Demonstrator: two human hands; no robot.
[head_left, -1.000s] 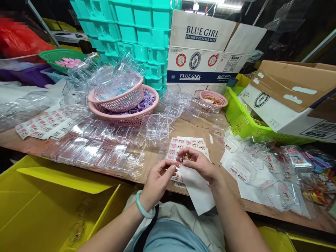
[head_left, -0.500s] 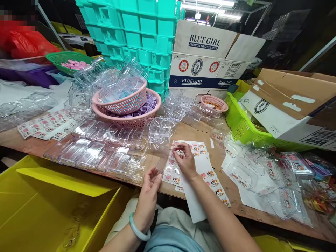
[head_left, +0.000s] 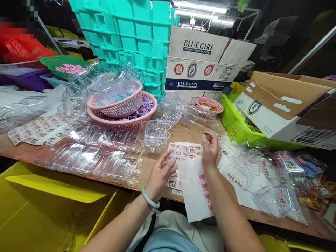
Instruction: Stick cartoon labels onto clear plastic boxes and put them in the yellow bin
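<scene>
My left hand (head_left: 160, 172), a pale green bangle on its wrist, is closed on the edge of a clear plastic case piece (head_left: 181, 151). That piece is tilted over sheets of cat stickers (head_left: 172, 182). To the right, my right hand (head_left: 210, 150) is raised with its fingers curled together. Something small and dark shows at its fingertips, too unclear to name. Below it hangs a white backing sheet (head_left: 193, 190), with a column of pink print along its right side, reaching over the table's front edge.
Rows of clear plastic cases (head_left: 86, 157) lie left of my hands, before stacked pink baskets (head_left: 118, 122). Stickered clear cases (head_left: 238, 175) spread over white paper on the right. Behind stand teal crates (head_left: 126, 31), a beer carton (head_left: 196, 66) and a lime-green basket (head_left: 236, 122).
My right hand has moved right and up, away from the clear case piece. My left hand has moved right and slightly up with that piece, over the sticker sheets.
</scene>
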